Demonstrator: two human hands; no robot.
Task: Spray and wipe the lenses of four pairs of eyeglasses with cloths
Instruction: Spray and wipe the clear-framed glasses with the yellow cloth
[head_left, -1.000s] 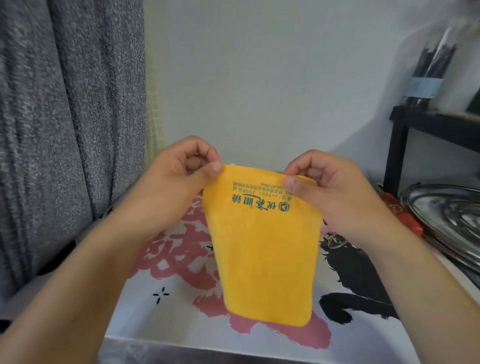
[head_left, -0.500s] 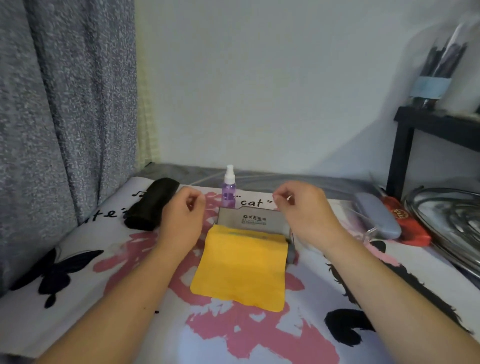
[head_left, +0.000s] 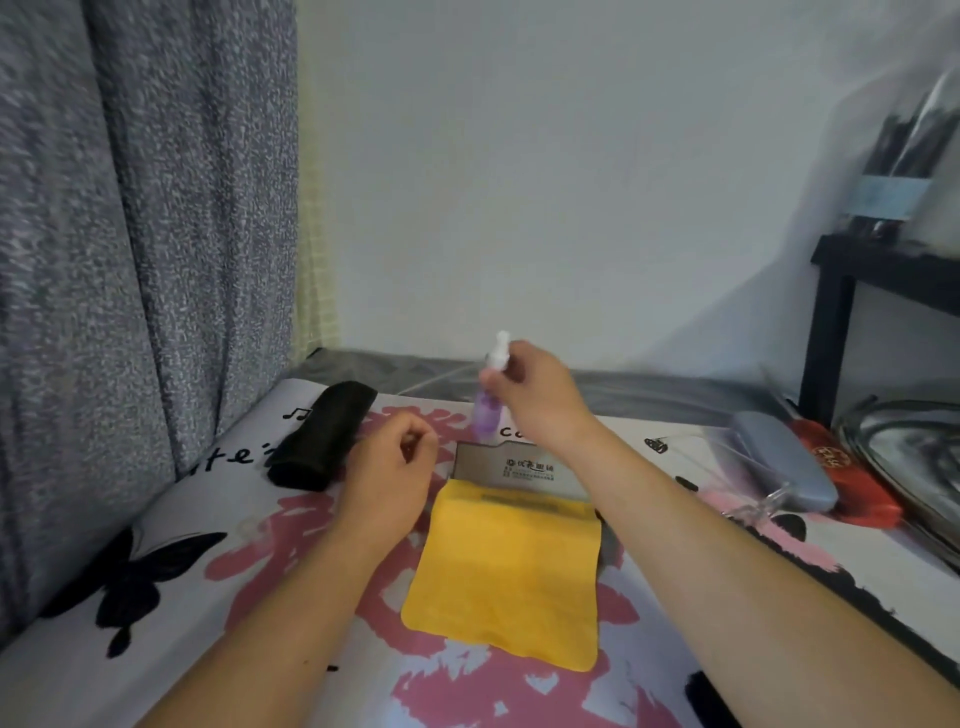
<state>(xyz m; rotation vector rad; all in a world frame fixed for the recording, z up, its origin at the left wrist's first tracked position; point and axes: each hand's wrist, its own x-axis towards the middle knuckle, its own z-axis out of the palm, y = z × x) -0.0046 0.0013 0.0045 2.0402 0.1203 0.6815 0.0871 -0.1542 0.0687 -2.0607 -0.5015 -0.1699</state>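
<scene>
A yellow cloth lies flat on the printed table cover, its far edge draped over a grey glasses pouch with printed text. Behind the pouch is a small purple spray bottle with a white nozzle. My right hand pinches it at the neck. My left hand hovers left of the pouch, fingers loosely curled and holding nothing. A black case lies at the far left. At the right, a clear-framed pair of glasses rests against a grey-blue case.
A grey curtain hangs along the left side. At the far right are a red packet, a round metal rack and a black shelf. A white wall closes off the back.
Both hands let go of the yellow cloth, which now lies on the table over the pouch. My right hand reached back and took hold of the spray bottle; my left hand drew aside.
</scene>
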